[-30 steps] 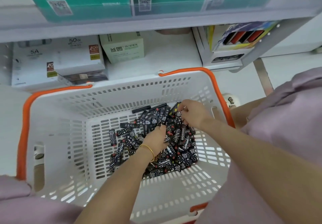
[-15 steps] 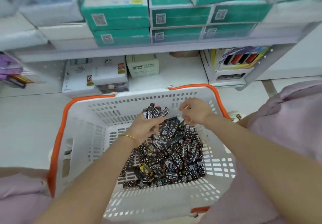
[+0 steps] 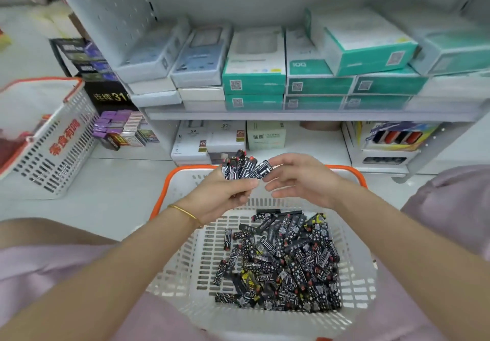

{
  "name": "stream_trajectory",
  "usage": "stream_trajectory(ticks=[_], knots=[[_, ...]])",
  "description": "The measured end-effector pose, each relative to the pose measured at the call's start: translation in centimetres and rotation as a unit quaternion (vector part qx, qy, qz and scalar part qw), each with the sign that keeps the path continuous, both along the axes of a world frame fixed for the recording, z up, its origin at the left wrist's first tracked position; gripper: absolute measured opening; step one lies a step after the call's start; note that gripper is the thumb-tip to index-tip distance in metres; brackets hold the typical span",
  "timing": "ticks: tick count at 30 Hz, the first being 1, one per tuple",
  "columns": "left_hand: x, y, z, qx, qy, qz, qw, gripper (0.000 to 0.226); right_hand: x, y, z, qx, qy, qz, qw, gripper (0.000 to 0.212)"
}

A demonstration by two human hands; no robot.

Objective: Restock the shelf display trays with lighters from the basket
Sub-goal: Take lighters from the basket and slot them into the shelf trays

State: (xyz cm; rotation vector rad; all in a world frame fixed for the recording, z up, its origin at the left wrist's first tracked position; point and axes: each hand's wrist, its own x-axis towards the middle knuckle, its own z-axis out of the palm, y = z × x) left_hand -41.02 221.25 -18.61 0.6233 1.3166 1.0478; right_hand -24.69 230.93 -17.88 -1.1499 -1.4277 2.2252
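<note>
white metal shop shelves [image 3: 291, 115] fill the back, stacked with green and white boxes [image 3: 254, 80]. on the floor in front sits a white plastic basket with an orange rim [image 3: 347, 172]. a big pile of black lighters with white patterns [image 3: 286, 266] lies on its bottom, mostly on the right side.

the left hand [image 3: 220, 194] is up over the far edge of the basket. its fingers are curled round a small bunch of lighters [image 3: 246, 168], which stick up like a fan with their red tops up. the right hand [image 3: 305, 181] is just beside it, with loose fingers pointing at the bunch. its thumb and first finger are at the end of the most sideways lighter, but i cannot tell if they pinch it or only touch it.

the step looks like tidying the bunch before it goes on the shelf. to do it well, the right hand should turn that sideways lighter to stand like the others, then tap the ends so they line up. the left hand should squeeze firmly, since a loose fan can slip. working over the basket is smart, so a dropped one lands back in the pile. the bunch likely goes next to the bright cardboard display tray [image 3: 395, 136] low on the right, which holds red and dark lighters.
</note>
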Motion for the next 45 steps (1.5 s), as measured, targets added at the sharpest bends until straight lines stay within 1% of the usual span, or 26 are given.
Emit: stream_trajectory(ticks=[2,4,8,10,13,15,19,23,26,28,31,34,38,42,45], knots=[[-0.5,-0.5,2.2,0.026,0.031,0.009,0.999,0.013,-0.6,-0.1,2.4,0.013,0.054,0.021,0.998,0.022],[-0.8,-0.9,4.3,0.046,0.043,0.016,0.998,0.015,-1.4,-0.2,4.8,0.038,0.089,0.045,0.994,0.023],[-1.5,-1.2,8.4,0.094,0.060,0.016,0.994,0.015,-3.3,-0.2,9.1,0.133,0.103,0.056,0.984,0.020],[-2.0,-1.0,10.3,0.117,0.045,0.030,0.992,0.016,-4.2,0.0,11.3,0.179,0.105,0.053,0.977,0.017],[-3.2,-0.2,12.7,0.144,-0.013,0.071,0.987,0.030,-5.5,0.8,14.0,0.231,0.115,0.033,0.966,0.019],[-4.1,0.5,13.7,0.155,-0.033,0.101,0.982,0.028,-6.3,1.4,15.1,0.253,0.115,0.016,0.961,0.017],[-6.0,2.2,14.7,0.172,-0.004,0.108,0.979,0.008,-7.2,2.4,15.7,0.276,0.081,0.017,0.958,0.009],[-7.1,3.6,15.3,0.179,0.036,0.092,0.979,0.015,-8.0,3.2,15.7,0.305,0.047,0.051,0.950,0.014],[-7.3,4.2,15.7,0.181,0.019,0.102,0.978,0.015,-8.3,3.7,15.9,0.284,0.058,0.075,0.954,0.014],[-7.3,4.4,16.2,0.184,0.003,0.106,0.977,0.013,-8.5,3.9,16.2,0.275,0.060,0.098,0.954,0.019],[-7.2,4.4,17.2,0.186,0.010,0.101,0.977,0.010,-8.7,4.1,16.9,0.279,0.060,0.114,0.952,0.024],[-7.4,3.8,18.5,0.194,0.015,0.106,0.975,0.009,-9.0,3.7,18.0,0.274,0.079,0.123,0.951,0.024],[-7.6,2.8,20.2,0.201,0.026,0.121,0.972,0.009,-9.5,3.0,19.6,0.306,0.086,0.133,0.939,0.019],[-7.9,2.3,22.2,0.223,0.046,0.109,0.968,0.004,-10.0,2.4,21.6,0.324,0.107,0.137,0.930,0.028],[-8.4,2.4,23.7,0.248,0.039,0.114,0.961,0.018,-10.5,2.2,23.3,0.340,0.128,0.130,0.923,0.035]])
